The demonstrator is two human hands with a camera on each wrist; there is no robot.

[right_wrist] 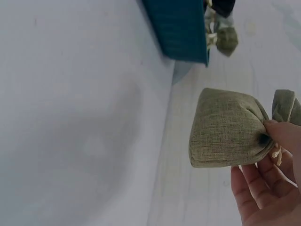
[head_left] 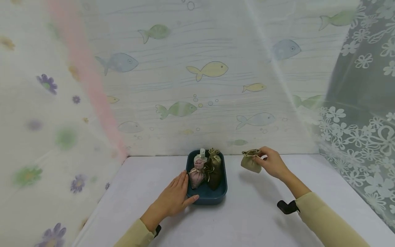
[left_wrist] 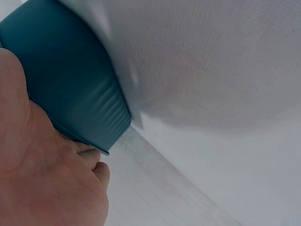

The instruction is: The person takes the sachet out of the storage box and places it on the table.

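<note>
My left hand [head_left: 172, 200] lies flat, fingers straight and together, against the blue tray's [head_left: 206, 198] left wall on the counter [head_left: 247, 219]. Pouches [head_left: 205, 168] stand inside, perhaps four. To the right, my right hand [head_left: 273, 163] pinches the olive pouch [head_left: 250, 161] by its neck.

White table [head_left: 247, 219], matte, slightly textured surface, set against a fish-print backdrop. Directly on it: one dark teal rectangular tray [head_left: 206, 199], rounded corners, near the centre toward the back edge. Left hand [head_left: 173, 199] rests flat on the tabletop, against the tray's left side. Soft shadows fall on the surface beside the tray
</note>
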